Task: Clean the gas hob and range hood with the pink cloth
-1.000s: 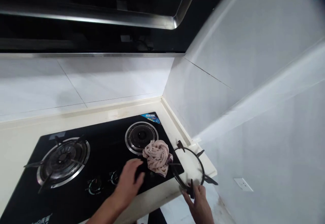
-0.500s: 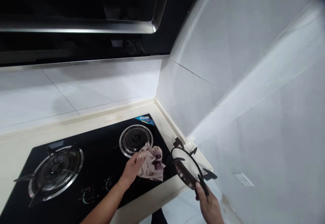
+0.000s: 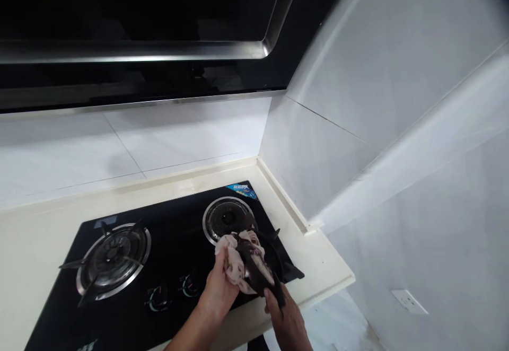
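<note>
My left hand (image 3: 222, 287) is closed on a crumpled pinkish cloth (image 3: 234, 266) with dark purple patches. The cloth is pressed against a black round pan support (image 3: 260, 272), the ring with prongs from a gas burner. My right hand (image 3: 284, 311) grips this support at its near edge and holds it tilted over the front right of the black gas stove (image 3: 175, 250). Just behind lies the right burner (image 3: 227, 218), bare of its support. Part of the ring is hidden by the cloth.
The left burner (image 3: 113, 253) carries its own pan support with prongs. Two knobs (image 3: 159, 297) sit at the stove's front. A black range hood (image 3: 139, 83) hangs low above. Walls close off the back and right; a socket (image 3: 409, 301) is on the right wall.
The pan support has moved left from beyond the counter's edge to over the stove, and the cloth now touches it. Both hands have come together. The view has shifted slightly.
</note>
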Demonstrator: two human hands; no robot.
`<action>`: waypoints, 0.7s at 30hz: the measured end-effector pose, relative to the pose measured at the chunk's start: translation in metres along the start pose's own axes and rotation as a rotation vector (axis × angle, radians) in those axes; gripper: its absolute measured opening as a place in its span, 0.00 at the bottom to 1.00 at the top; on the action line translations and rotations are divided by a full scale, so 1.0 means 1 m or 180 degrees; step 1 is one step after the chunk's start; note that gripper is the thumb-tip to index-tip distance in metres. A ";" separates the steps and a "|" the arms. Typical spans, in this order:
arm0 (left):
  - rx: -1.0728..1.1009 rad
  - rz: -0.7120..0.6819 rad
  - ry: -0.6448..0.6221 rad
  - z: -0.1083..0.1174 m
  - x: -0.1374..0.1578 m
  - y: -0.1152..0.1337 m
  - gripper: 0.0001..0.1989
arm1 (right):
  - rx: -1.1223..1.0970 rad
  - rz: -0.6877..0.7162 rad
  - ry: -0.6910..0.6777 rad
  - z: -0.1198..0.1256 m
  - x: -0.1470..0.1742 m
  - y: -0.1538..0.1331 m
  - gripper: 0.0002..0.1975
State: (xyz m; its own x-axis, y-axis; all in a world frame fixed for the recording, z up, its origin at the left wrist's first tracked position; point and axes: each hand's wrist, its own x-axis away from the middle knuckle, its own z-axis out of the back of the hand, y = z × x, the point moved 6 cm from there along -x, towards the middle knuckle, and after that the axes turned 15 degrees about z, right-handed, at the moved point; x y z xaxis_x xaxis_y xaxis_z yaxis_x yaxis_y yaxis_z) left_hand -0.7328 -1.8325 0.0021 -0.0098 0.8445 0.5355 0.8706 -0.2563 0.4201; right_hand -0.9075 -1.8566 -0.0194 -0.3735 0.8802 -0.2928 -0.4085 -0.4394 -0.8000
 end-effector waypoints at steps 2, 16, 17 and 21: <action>0.0088 -0.0097 -0.0075 0.005 0.003 0.012 0.31 | -0.0012 0.0045 -0.0083 -0.003 0.002 0.000 0.27; -0.0400 -0.0225 0.0729 0.040 -0.021 0.005 0.22 | -0.0454 0.0200 -0.0780 -0.002 0.020 0.012 0.24; -0.0484 -0.0241 0.0734 0.040 -0.020 0.006 0.22 | -0.0469 0.0151 -0.0723 -0.003 0.023 0.011 0.24; -0.0878 -0.0180 0.0757 0.042 -0.022 0.009 0.21 | -0.0568 -0.0046 -0.0385 -0.005 0.032 0.007 0.25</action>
State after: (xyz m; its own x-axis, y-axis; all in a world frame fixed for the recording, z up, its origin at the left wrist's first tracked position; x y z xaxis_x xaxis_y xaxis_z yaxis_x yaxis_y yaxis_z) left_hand -0.7044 -1.8336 -0.0368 -0.1964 0.7364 0.6474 0.7004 -0.3568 0.6182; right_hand -0.9185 -1.8307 -0.0369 -0.4702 0.8536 -0.2244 -0.2647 -0.3789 -0.8868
